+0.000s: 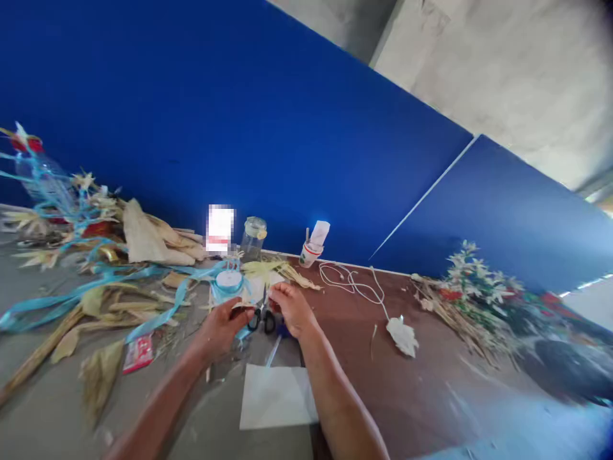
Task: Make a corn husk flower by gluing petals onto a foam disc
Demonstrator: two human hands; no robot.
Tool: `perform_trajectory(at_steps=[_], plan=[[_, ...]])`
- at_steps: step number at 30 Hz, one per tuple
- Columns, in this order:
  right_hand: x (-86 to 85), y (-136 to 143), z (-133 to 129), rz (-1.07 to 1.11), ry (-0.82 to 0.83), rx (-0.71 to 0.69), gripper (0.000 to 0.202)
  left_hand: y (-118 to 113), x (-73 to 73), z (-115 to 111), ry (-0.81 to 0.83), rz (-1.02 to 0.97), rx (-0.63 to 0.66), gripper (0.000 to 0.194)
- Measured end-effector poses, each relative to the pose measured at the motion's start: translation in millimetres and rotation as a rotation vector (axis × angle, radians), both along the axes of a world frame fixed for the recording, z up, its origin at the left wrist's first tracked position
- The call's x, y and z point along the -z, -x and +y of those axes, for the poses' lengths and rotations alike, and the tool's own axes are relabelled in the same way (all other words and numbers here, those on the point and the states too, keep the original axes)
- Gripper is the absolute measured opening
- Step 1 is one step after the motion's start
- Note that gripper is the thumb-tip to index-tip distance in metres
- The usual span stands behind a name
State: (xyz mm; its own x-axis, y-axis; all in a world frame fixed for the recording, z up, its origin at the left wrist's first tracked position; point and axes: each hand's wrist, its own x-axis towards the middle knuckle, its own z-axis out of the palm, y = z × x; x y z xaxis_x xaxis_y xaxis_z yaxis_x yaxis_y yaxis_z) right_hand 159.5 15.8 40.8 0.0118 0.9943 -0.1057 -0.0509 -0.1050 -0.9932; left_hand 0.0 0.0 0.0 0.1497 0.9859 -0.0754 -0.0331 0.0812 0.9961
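Black-handled scissors [262,321] lie on the table between my two hands, blades pointing away from me. My left hand [224,329] is left of them, thumb and fingers pinched on a small pale strip [244,306]. On the right, my right hand [293,308] is closed in a pinch near the blade tips; what it holds, if anything, is too small to name. A roll of light-blue ribbon [228,281] rests just beyond my left hand. Pale dried husks [268,269] lie behind the scissors. Nearer to me is a white sheet of paper [278,397].
Dried husks [158,239], blue ribbon and a red packet [138,353] cover the left side. At the back stand a glass jar [253,236] and a cup [310,253]. A white cord [354,281] and crumpled white piece [402,336] lie right, before white flowers [474,271].
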Motion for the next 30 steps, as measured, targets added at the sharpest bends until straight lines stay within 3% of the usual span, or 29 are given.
perform_trajectory(at_steps=[4, 8, 16, 24, 30], plan=[[-0.9, 5, 0, 0.097, -0.012, 0.065, 0.009, 0, -12.7, -10, -0.105, -0.025, 0.039, 0.031], [-5.0, 13, -4, 0.204, -0.067, 0.089, 0.010, 1, -11.4, -11, -0.175, -0.050, 0.049, 0.029], [-7.6, 24, -11, 0.221, -0.149, 0.135, 0.010, -4, -17.4, -13, -0.265, 0.137, 0.059, 0.027], [-9.8, 32, -19, 0.242, -0.148, 0.100, 0.008, -7, -17.1, -15, -0.346, 0.102, 0.127, 0.028], [-11.2, 29, -19, 0.303, -0.032, 0.066, 0.010, -7, -11.8, -15, -0.356, 0.099, 0.166, 0.029]])
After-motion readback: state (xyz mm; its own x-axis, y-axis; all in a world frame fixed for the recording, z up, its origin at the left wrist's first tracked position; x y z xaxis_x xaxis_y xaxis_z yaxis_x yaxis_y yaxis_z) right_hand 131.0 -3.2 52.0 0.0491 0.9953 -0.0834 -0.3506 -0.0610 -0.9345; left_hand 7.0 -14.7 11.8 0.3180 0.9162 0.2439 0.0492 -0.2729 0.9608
